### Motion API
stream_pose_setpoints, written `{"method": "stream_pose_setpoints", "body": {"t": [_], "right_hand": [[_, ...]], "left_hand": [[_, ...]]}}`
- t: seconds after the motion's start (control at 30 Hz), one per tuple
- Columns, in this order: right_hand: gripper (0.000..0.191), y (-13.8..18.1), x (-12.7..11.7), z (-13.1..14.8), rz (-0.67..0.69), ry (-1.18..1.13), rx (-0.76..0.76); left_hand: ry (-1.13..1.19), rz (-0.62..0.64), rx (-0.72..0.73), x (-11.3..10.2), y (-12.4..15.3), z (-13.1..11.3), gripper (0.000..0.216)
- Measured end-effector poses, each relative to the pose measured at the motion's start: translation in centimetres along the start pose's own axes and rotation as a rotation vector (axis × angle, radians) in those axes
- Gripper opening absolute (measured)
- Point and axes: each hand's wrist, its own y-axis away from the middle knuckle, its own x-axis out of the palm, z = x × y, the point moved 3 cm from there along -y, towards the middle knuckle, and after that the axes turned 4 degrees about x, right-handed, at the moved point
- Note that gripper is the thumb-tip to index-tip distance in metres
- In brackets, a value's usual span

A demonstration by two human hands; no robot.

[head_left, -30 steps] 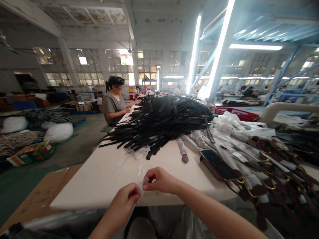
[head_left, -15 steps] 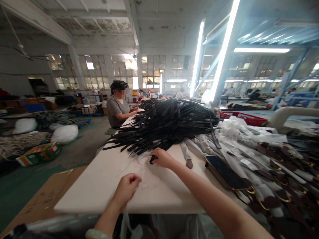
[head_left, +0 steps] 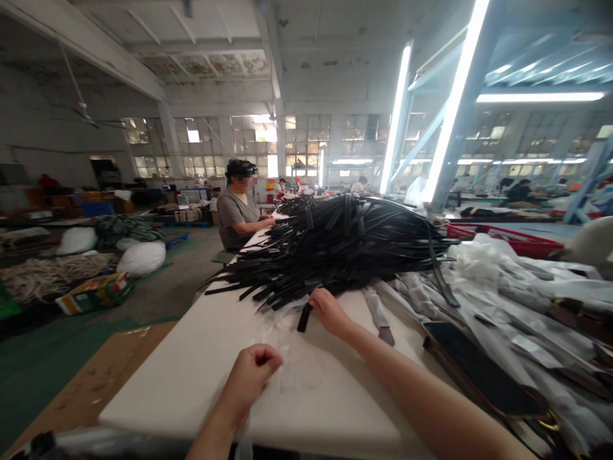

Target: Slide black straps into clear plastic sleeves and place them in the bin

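Note:
My left hand [head_left: 252,372] is closed on the end of a clear plastic sleeve [head_left: 282,358] that lies on the white table [head_left: 191,377]. My right hand [head_left: 329,312] reaches forward and grips the end of a black strap [head_left: 304,317] at the near edge of a big heap of black straps [head_left: 335,246]. The sleeve runs from my left hand toward that strap.
To the right lie several straps wrapped in clear plastic [head_left: 507,294] and a dark phone [head_left: 481,370]. A person in a grey shirt [head_left: 237,214] sits at the table's far left side. Brown cardboard [head_left: 90,377] and white sacks [head_left: 141,257] lie on the floor at left.
My right hand left the sleeve, reached forward to the black heap and took hold of a strap end. My left hand stayed closed on the sleeve. The camera tilted up slightly.

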Motion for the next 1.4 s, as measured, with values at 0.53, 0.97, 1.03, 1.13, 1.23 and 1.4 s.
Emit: {"method": "stream_pose_setpoints", "body": {"t": [0.53,0.97,1.03,1.13,1.23,1.4], "right_hand": [[0.017,4.0,-3.0,11.5,0.315,0.072,-0.134],[0.028,4.2,-2.3,11.0,0.386,0.301,-0.216],[0.024,4.4,-1.9,11.1,0.418,0.345,-0.269],[0.015,4.5,-1.5,11.1,0.495,0.378,-0.334],[0.017,4.0,-2.4,10.7,0.544,0.292,-0.288],[0.020,2.9,-4.5,8.6,0.676,0.153,-0.209]], "left_hand": [[-0.063,-0.007,0.006,-0.1,0.4,-0.5,0.033],[-0.098,0.010,0.017,-0.1,0.6,-0.6,0.029],[-0.123,0.031,0.039,0.1,0.6,-0.5,0.028],[-0.150,0.066,0.086,0.5,0.5,-0.5,0.025],[-0.223,0.072,0.145,0.6,0.8,-0.8,0.023],[-0.467,-0.032,0.222,-0.5,1.9,-2.2,0.022]]}}
